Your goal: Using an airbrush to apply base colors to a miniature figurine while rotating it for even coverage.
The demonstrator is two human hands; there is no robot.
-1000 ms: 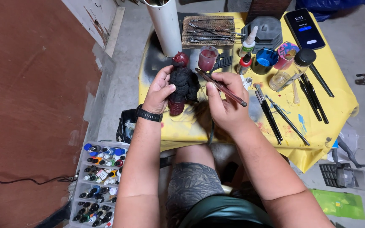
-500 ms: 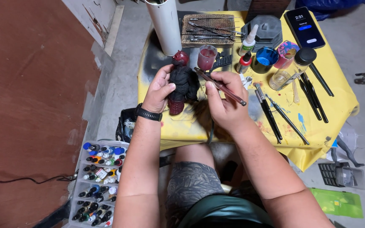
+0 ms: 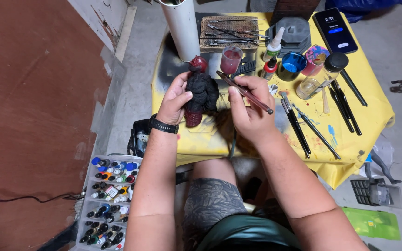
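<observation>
Nearest the body, down beside the left forearm, sits a clear tray of small paint bottles (image 3: 108, 204) on the floor. Above it, the left hand (image 3: 175, 100) is clasped around a dark figurine (image 3: 201, 93) with a red head and red base, gripping it at the side of the torso, held over the yellow cloth (image 3: 368, 116). Just right of that hold, the right hand (image 3: 250, 109) pinches a thin brush (image 3: 245, 92), its tip at the figurine's shoulder. The figurine looks light and rigid, probably fragile at thin parts, with possibly wet paint, so the bulky torso or base seems the safest hold. Beyond the hands stand a reddish cup (image 3: 231, 59), a white tube (image 3: 183, 28), a blue pot (image 3: 292, 66) and a phone (image 3: 335, 30); spare brushes (image 3: 303, 125) lie right of the brush hand.
</observation>
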